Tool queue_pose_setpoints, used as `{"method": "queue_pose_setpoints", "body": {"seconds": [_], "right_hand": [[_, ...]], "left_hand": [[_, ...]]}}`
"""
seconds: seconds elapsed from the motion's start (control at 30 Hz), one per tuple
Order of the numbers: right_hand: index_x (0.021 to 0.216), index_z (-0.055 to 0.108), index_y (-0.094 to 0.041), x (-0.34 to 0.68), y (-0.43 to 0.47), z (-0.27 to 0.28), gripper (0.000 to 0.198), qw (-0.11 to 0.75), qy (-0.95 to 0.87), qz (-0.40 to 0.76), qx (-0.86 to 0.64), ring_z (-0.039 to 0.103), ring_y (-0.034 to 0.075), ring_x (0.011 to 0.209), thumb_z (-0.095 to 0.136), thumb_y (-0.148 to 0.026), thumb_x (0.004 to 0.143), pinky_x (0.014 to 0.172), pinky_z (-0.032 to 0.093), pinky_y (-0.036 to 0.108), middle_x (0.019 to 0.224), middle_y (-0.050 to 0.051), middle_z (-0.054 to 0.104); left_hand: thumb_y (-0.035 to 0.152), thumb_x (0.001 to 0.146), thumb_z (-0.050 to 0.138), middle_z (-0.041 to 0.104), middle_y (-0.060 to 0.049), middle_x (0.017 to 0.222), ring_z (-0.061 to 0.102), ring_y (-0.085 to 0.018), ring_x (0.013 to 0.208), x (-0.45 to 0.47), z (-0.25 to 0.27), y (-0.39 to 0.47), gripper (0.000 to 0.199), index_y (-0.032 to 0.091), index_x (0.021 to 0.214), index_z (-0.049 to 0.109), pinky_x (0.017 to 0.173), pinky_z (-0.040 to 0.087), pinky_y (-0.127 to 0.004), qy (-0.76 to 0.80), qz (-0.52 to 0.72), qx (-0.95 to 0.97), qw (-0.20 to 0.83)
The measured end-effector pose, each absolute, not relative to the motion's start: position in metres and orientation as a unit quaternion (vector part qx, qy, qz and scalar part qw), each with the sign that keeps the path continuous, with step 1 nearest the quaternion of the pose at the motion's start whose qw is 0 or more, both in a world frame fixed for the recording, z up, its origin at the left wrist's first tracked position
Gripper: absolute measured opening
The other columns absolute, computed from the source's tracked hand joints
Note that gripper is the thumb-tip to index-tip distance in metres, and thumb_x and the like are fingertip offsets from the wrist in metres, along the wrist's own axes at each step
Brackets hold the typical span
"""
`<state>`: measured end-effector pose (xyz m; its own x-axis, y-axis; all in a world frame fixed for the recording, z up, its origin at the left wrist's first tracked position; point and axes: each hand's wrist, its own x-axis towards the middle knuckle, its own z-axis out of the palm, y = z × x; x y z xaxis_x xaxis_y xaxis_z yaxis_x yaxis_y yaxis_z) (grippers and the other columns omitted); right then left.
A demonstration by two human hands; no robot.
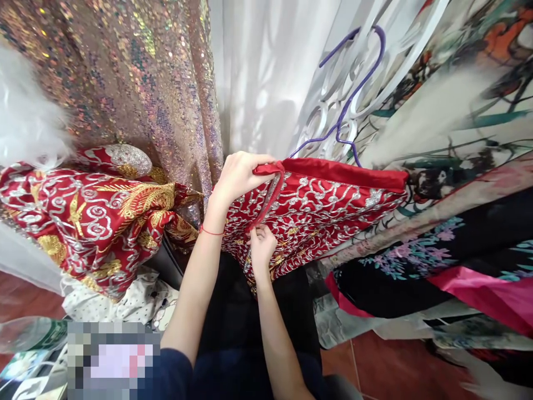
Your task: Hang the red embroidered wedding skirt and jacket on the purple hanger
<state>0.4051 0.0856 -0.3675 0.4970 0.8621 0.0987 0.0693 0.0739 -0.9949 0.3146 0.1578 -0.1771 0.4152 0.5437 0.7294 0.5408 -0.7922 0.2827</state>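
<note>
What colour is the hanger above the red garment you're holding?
Purple: the hanger shows best in the head view, above the red embroidered garment.

Bright, soft daylight comes through the white curtain (266,72) at 12 o'clock, casting faint shadows on it. The sequin fabric (137,72) at 10 o'clock glitters with glare. Edges bend and smear, notably at 3 and 9 o'clock; a pixelated patch (113,360) sits at 7 o'clock.

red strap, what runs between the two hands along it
In the head view, the thin red strap spans from the left hand, gripping the red embroidered garment at its top edge, down to the right hand, pinching its lower end. Only embroidered cloth lies behind it.
</note>
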Motion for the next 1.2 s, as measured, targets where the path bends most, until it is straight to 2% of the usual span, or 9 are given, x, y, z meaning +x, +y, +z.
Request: {"method": "queue_pose_setpoints", "body": {"seconds": [0.23, 0.43, 0.57, 0.73, 0.83, 1.03, 1.2], "right_hand": [[0.072, 0.052, -0.021, 0.397, 0.082, -0.36, 0.02, 0.675, -0.344, 0.402, -0.514, 0.062, 0.013, 0.051, 0.058, -0.041, 0.075, 0.056, 0.047, 0.025, 0.063, -0.002, 0.064], [0.071, 0.053, -0.021, 0.401, 0.084, -0.356, 0.021, 0.676, -0.313, 0.46, -0.483, 0.069, 0.017, 0.062, 0.063, -0.039, 0.069, 0.051, 0.042, 0.022, 0.067, 0.0, 0.065], [0.073, 0.054, -0.021, 0.401, 0.08, -0.353, 0.024, 0.678, -0.304, 0.473, -0.474, 0.071, 0.018, 0.068, 0.066, -0.042, 0.069, 0.057, 0.046, 0.024, 0.072, 0.001, 0.068], [0.078, 0.059, -0.021, 0.406, 0.073, -0.35, 0.026, 0.657, -0.36, 0.455, -0.481, 0.07, 0.019, 0.077, 0.067, -0.046, 0.073, 0.074, 0.053, 0.03, 0.078, 0.002, 0.07], [0.074, 0.059, -0.021, 0.415, 0.074, -0.35, 0.023, 0.639, -0.389, 0.43, -0.505, 0.066, 0.017, 0.073, 0.061, -0.044, 0.073, 0.075, 0.053, 0.03, 0.075, 0.001, 0.069], [0.065, 0.059, -0.022, 0.421, 0.085, -0.35, 0.017, 0.615, -0.4, 0.397, -0.552, 0.059, 0.016, 0.056, 0.06, -0.037, 0.07, 0.062, 0.049, 0.029, 0.06, -0.001, 0.063], [0.067, 0.062, -0.021, 0.42, 0.091, -0.35, 0.019, 0.615, -0.402, 0.378, -0.563, 0.06, 0.016, 0.053, 0.06, -0.039, 0.073, 0.059, 0.048, 0.028, 0.059, -0.001, 0.065]], "left_hand": [[0.031, 0.085, 0.058, 0.078, -0.001, 0.085, 0.068, -0.013, 0.075, 0.314, -0.179, 0.162, 0.024, 0.026, 0.094, 0.08, 0.065, 0.043, -0.026, 0.308, 0.448, 0.839, 0.02], [0.03, 0.084, 0.058, 0.078, -0.001, 0.083, 0.066, -0.013, 0.071, 0.313, -0.178, 0.162, 0.025, 0.025, 0.095, 0.081, 0.064, 0.041, -0.026, 0.312, 0.443, 0.84, 0.028], [0.029, 0.084, 0.058, 0.077, -0.001, 0.081, 0.064, -0.012, 0.07, 0.314, -0.178, 0.16, 0.025, 0.024, 0.094, 0.081, 0.063, 0.04, -0.026, 0.312, 0.448, 0.837, 0.035], [0.029, 0.083, 0.059, 0.076, 0.0, 0.078, 0.063, -0.012, 0.071, 0.316, -0.178, 0.158, 0.025, 0.024, 0.093, 0.081, 0.063, 0.039, -0.026, 0.315, 0.449, 0.835, 0.041], [0.028, 0.083, 0.059, 0.075, -0.001, 0.078, 0.062, -0.012, 0.07, 0.316, -0.178, 0.158, 0.025, 0.023, 0.093, 0.081, 0.062, 0.038, -0.026, 0.318, 0.449, 0.834, 0.04], [0.029, 0.083, 0.06, 0.076, -0.001, 0.079, 0.063, -0.013, 0.069, 0.315, -0.178, 0.158, 0.024, 0.024, 0.092, 0.081, 0.063, 0.04, -0.027, 0.319, 0.447, 0.835, 0.036], [0.031, 0.084, 0.06, 0.078, -0.001, 0.084, 0.065, -0.013, 0.072, 0.315, -0.178, 0.157, 0.023, 0.026, 0.093, 0.08, 0.064, 0.042, -0.027, 0.324, 0.441, 0.836, 0.036]]}}
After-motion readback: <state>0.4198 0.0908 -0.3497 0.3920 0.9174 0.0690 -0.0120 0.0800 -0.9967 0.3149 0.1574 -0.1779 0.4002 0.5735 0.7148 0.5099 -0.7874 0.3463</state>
